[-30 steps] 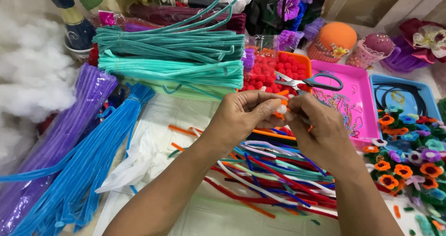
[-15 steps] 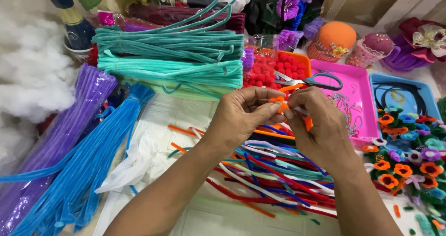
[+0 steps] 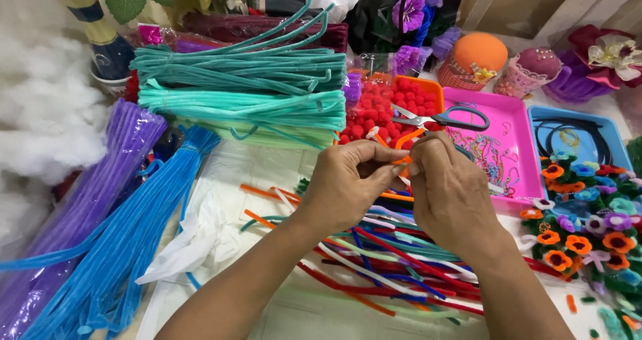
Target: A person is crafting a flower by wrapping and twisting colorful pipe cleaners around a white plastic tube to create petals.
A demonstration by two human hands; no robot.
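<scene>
A: Starting at the far left, what's laid out?

B: A bundle of long purple fuzzy pipe cleaners (image 3: 80, 199), then a bundle of bright blue ones (image 3: 134, 240), with stacked teal pipe cleaners (image 3: 247, 86) behind them.

A: And the hands?

B: The left hand (image 3: 344, 183) and right hand (image 3: 445, 193) meet above a loose pile of mixed-colour pipe cleaners (image 3: 394, 260). Both pinch narrowly on a short orange pipe cleaner (image 3: 405, 141), held up between the fingertips.

A: How would it handle?

B: Light and soft-coated, I'd judge, with a bendable wire core; best gripped near the bend.

A: Further right?

B: Grey-handled scissors (image 3: 445, 119) across a pink plastic tray (image 3: 528, 173).
</scene>
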